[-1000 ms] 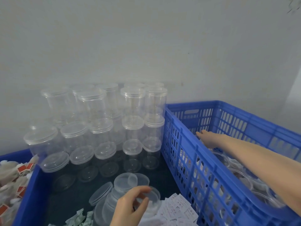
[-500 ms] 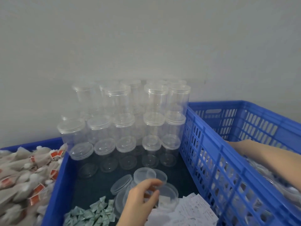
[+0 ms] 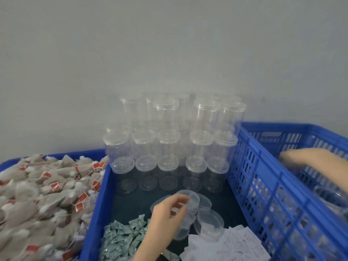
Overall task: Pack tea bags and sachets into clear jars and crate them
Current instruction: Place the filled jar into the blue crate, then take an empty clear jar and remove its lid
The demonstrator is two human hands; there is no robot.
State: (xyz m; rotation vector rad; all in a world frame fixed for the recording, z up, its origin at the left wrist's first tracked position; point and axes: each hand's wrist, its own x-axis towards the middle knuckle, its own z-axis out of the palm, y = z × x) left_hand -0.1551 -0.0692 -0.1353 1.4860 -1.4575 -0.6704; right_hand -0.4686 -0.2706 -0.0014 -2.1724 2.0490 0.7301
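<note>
Left hand (image 3: 167, 213): curled fingers are closed on an open clear jar (image 3: 185, 217) at 6 o'clock.
Right hand (image 3: 293, 157): blurred inside the blue crate (image 3: 282, 194) at 3 o'clock; grip cannot be told.
Tea bags (image 3: 43, 194): heaped at 9 o'clock.

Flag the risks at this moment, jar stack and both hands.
1. The stacked empty jars stand several tiers high right beside the blue crate; a knock to the crate wall could topple them.
2. The left hand pinches only the rim of the open jar, so it may slip.
3. The right hand is motion-blurred inside the crate; it might clip packed jars.
</note>
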